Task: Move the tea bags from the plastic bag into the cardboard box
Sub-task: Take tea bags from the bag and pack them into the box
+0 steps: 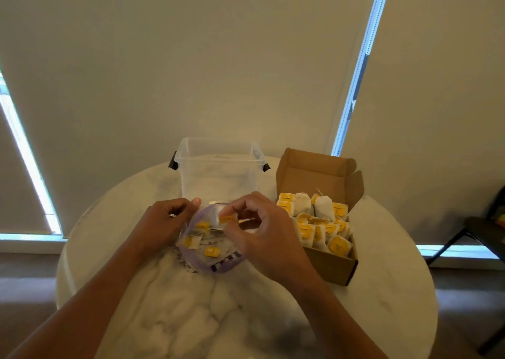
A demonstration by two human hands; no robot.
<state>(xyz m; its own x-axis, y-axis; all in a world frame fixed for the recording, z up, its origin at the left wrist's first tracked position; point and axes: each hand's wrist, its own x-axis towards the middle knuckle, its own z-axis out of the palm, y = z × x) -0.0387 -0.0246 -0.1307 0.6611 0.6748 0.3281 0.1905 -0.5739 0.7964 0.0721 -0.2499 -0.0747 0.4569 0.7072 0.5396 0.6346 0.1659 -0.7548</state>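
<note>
I watched both hands working over the plastic bag (211,260), which lay on the marble-patterned desk (177,317) directly in front of the person. Its mouth faced away, toward a clear plastic tub (218,172).

The left hand (161,223) gripped the bag's left edge. Its fingers (179,208) were curled around the plastic and the thumb reached toward the opening. The right hand (262,235) sat over the bag's right side, thumb and forefinger pinching 1 tea bag (227,218) by its yellow tag at the mouth, with the other fingers loosely curled.

Through the plastic I made out 3 more yellow tags, so several tea bags (211,251) lay inside the bag.

The cardboard box (334,267) stood just to the right of the bag, close beside the right hand; I could not tell whether they touched. Its lid flap stood up at the back, and it was crowded with packed sachets (317,222), white with yellow tags.

The tub stood behind the bag and just left of the box, with a dark latch on each side. Off the desk's far right edge I saw part of a dark chair (486,230), and pale blinds (191,58) hung behind everything.
</note>
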